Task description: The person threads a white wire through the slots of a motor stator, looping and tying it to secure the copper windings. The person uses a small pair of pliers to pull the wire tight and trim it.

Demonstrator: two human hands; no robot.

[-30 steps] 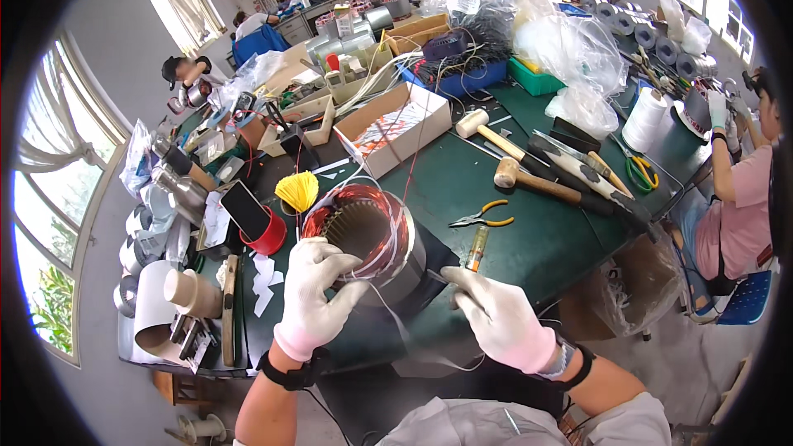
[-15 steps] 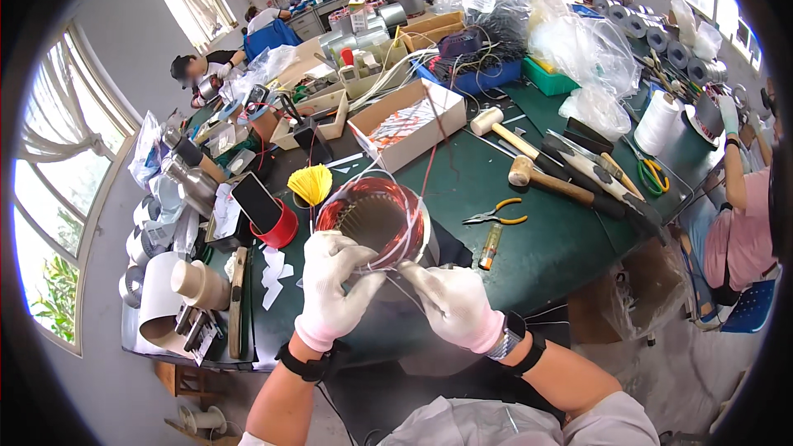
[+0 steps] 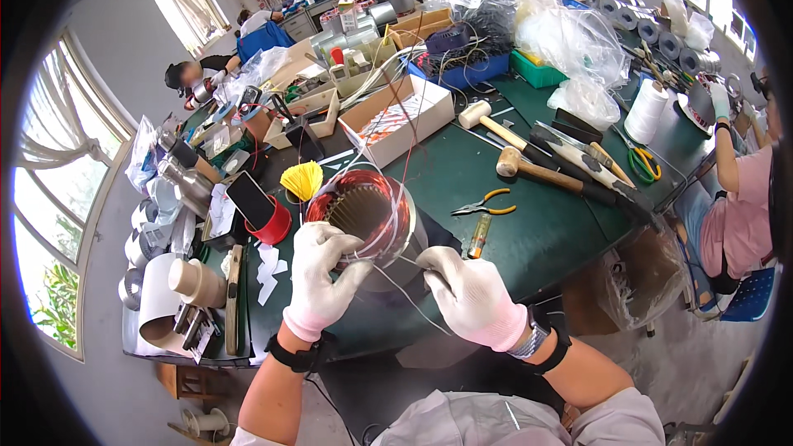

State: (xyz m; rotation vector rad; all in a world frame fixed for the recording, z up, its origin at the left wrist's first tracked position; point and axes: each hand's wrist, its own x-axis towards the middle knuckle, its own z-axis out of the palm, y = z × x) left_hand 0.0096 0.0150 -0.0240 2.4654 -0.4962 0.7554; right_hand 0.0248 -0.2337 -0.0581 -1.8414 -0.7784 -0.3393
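A metal motor stator (image 3: 423,235) stands at the near edge of the green table, its bore facing up. Red-brown copper windings (image 3: 397,211) ring its top, with white cord lashed around them. My left hand (image 3: 320,281), in a white glove, pinches the white cord (image 3: 405,293) against the near left of the windings. To the right, my gloved right hand (image 3: 477,291) is closed on a stretch of the same cord, a little away from the stator. One loose tail of cord hangs down between the hands. The inner fingers of my right hand are partly hidden.
Pliers (image 3: 484,205) and a small yellowish tube (image 3: 479,236) lie right of the stator. Mallets (image 3: 508,162) lie farther right. Behind it sits a carton of strips (image 3: 396,120). A red cup (image 3: 277,223) with a phone stands left. A co-worker (image 3: 739,206) sits at right.
My right hand has moved right and slightly down, away from the windings, drawing cord out. My left hand stays by the rim. A loose cord tail now shows between the hands.
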